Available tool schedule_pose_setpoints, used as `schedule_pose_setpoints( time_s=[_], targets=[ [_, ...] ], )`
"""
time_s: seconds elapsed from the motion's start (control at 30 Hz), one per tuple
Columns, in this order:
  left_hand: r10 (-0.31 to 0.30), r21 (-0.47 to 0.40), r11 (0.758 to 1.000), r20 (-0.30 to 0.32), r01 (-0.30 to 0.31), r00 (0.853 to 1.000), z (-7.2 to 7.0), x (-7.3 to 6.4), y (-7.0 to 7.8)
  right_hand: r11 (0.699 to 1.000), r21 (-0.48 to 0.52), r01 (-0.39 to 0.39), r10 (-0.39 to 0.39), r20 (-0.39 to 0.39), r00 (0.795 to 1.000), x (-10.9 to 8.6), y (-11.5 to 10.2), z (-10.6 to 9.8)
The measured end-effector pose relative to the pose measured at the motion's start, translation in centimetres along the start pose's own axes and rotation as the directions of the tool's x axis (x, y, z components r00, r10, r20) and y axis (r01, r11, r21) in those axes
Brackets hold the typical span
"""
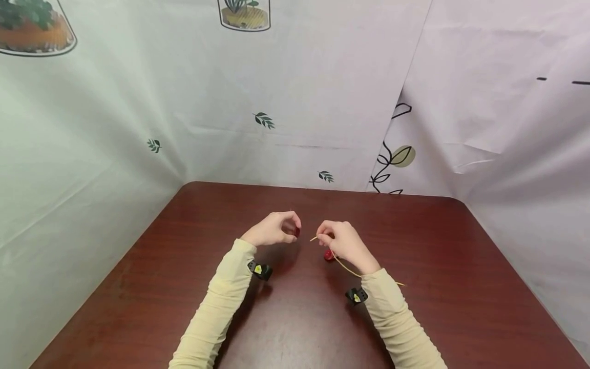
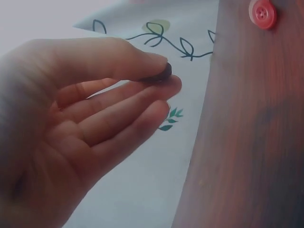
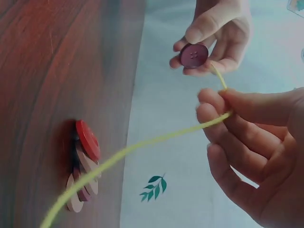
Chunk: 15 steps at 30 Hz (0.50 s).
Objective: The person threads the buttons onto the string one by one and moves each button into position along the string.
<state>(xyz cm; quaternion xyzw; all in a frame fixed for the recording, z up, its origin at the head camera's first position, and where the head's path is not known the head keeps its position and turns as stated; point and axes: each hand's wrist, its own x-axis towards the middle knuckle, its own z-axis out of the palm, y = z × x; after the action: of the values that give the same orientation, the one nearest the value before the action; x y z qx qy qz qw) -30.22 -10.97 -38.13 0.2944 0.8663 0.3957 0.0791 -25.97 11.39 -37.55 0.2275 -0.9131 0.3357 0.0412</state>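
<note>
My left hand (image 1: pixel 273 229) pinches a dark purple-red button (image 3: pixel 194 56) between thumb and fingertips, held up above the table. Four-holed and round, it faces the right wrist camera; in the left wrist view only its dark edge shows. Across a small gap, my right hand (image 1: pixel 344 245) pinches a yellow cord (image 3: pixel 156 139) close to one end, and a short tip sticks out toward the button. Whether the tip touches the button cannot be told. The cord's long part trails back past the right wrist. Below the right hand lies a red button (image 1: pixel 329 255).
In the right wrist view the red button leans on a small pile of pale and dark buttons (image 3: pixel 90 168) on the brown wooden table (image 1: pixel 286 318). White printed cloth (image 1: pixel 295 92) hangs behind the table and at its sides.
</note>
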Motion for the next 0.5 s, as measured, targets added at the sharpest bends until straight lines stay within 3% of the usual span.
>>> schedule_pose_setpoints(
  time_s=[0.23, 0.5],
  targets=[
    [0.041, -0.051, 0.998, 0.001, -0.041, 0.999, 0.36, 0.07, 0.92, 1.000, -0.027, 0.015, -0.017, -0.063, 0.998, 0.09, -0.23, 0.16],
    [0.032, -0.066, 0.997, 0.009, -0.031, 0.999, 0.58, 0.19, 0.87, 0.999, 0.029, 0.023, -0.020, -0.086, 0.996, 0.14, -0.46, 0.37]
  ],
)
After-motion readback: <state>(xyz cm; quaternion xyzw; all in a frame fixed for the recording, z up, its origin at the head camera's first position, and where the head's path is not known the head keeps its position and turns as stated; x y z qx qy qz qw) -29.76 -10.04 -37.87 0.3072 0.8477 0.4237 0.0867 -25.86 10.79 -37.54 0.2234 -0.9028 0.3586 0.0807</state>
